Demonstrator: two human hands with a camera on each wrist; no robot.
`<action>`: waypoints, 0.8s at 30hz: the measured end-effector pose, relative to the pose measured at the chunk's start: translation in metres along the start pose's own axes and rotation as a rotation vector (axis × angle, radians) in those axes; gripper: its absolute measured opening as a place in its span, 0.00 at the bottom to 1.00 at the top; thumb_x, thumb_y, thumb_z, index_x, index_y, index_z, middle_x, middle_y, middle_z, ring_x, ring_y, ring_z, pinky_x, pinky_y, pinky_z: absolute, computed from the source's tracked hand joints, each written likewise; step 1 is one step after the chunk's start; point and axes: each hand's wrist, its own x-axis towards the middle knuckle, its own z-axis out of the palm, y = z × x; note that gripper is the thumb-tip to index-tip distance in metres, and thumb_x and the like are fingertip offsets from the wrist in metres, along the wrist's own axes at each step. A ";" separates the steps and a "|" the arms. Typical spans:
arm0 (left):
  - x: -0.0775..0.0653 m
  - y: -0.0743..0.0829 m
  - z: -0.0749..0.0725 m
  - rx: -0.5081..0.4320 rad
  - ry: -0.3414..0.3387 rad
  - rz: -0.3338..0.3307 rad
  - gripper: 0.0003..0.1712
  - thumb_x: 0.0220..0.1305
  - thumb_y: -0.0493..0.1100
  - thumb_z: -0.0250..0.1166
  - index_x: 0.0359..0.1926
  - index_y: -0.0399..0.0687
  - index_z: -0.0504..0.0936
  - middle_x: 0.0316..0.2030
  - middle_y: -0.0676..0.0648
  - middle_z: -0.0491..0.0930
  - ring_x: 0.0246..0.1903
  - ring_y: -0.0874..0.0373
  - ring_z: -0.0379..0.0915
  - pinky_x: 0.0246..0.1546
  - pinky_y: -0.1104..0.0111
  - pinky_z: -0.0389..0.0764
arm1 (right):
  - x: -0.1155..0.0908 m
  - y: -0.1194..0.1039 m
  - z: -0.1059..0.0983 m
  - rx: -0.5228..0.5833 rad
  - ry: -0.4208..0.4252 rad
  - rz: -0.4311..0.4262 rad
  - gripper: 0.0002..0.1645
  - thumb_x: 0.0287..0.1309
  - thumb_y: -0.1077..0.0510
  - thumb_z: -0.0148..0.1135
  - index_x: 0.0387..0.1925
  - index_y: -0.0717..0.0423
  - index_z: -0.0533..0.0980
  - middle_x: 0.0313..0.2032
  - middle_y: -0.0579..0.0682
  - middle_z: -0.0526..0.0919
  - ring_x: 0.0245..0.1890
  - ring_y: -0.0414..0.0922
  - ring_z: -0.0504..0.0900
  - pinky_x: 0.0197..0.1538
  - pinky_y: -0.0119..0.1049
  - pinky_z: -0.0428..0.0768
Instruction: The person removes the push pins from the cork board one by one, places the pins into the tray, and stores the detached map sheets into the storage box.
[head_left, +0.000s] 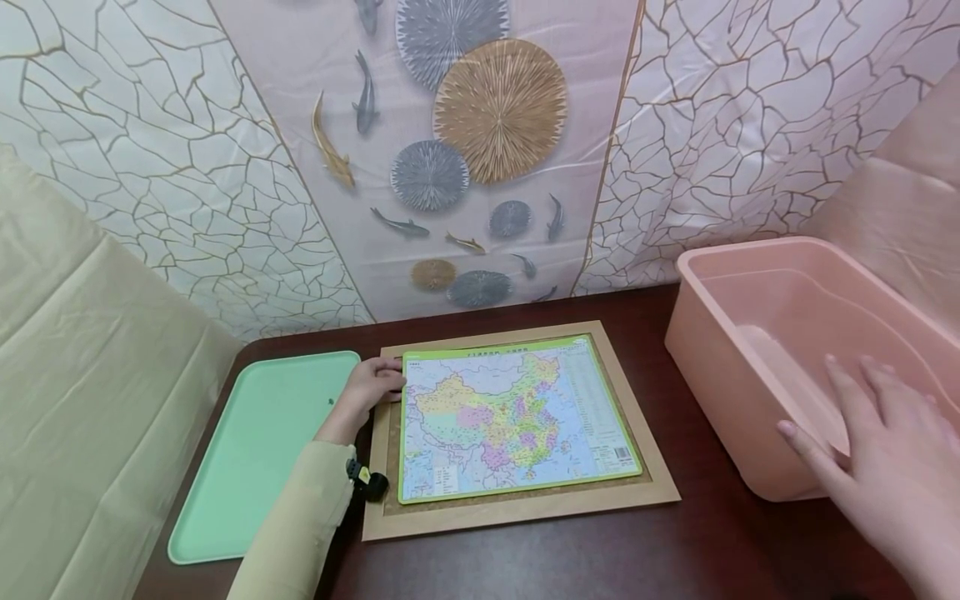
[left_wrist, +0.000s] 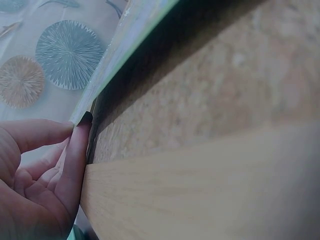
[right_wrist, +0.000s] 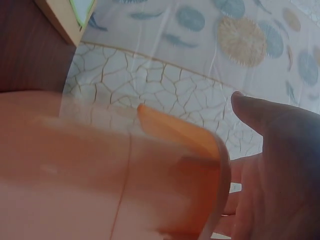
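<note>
My left hand (head_left: pixel 371 387) is at the left edge of a map sheet (head_left: pixel 487 433) with a lime-green border. In the left wrist view, thumb and finger pinch the edge of this map (left_wrist: pixel 122 55), raised above the speckled cork surface. The map overlaps a cork board (head_left: pixel 392 450) set in a pale wooden frame (head_left: pixel 525 520). At the right, my right hand (head_left: pixel 892 458) has its fingers spread and extended over the near side of a pink plastic bin (head_left: pixel 705 358). Nothing shows in that hand. The right wrist view has the thumb pointing away from the bin's rim (right_wrist: pixel 224 170).
A mint-green tray (head_left: pixel 255 450) lies left of the frame, partly behind my left sleeve (head_left: pixel 292 517). All of this stands on a dark reddish-brown table (head_left: pixel 540 567). A patterned cloth (head_left: pixel 480 233) hangs behind the table, with beige fabric (head_left: pixel 90 375) along the left.
</note>
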 end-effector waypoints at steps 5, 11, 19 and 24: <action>0.000 -0.001 0.000 -0.002 0.007 0.005 0.26 0.77 0.36 0.63 0.70 0.30 0.73 0.44 0.47 0.83 0.38 0.65 0.80 0.42 0.71 0.87 | -0.010 0.008 0.001 0.056 0.030 0.038 0.48 0.76 0.36 0.55 0.81 0.62 0.58 0.75 0.80 0.58 0.76 0.80 0.53 0.81 0.70 0.45; -0.002 0.000 0.001 -0.005 0.000 0.013 0.26 0.77 0.36 0.62 0.70 0.30 0.73 0.46 0.45 0.84 0.38 0.65 0.80 0.42 0.71 0.87 | -0.021 0.016 0.003 0.131 0.065 0.081 0.46 0.76 0.39 0.56 0.81 0.63 0.58 0.76 0.80 0.55 0.82 0.74 0.48 0.85 0.63 0.40; -0.003 0.001 0.000 0.003 -0.003 0.020 0.27 0.77 0.37 0.63 0.71 0.31 0.73 0.46 0.46 0.84 0.39 0.64 0.80 0.44 0.70 0.87 | -0.032 0.017 0.001 0.213 0.092 0.160 0.42 0.77 0.47 0.56 0.79 0.68 0.60 0.76 0.83 0.53 0.82 0.73 0.45 0.86 0.61 0.37; -0.003 0.001 0.001 0.005 -0.002 0.018 0.27 0.77 0.37 0.62 0.72 0.31 0.72 0.44 0.48 0.83 0.40 0.64 0.80 0.45 0.70 0.88 | -0.036 0.015 0.001 0.238 0.128 0.184 0.40 0.78 0.47 0.55 0.77 0.70 0.62 0.75 0.83 0.55 0.82 0.72 0.48 0.87 0.57 0.39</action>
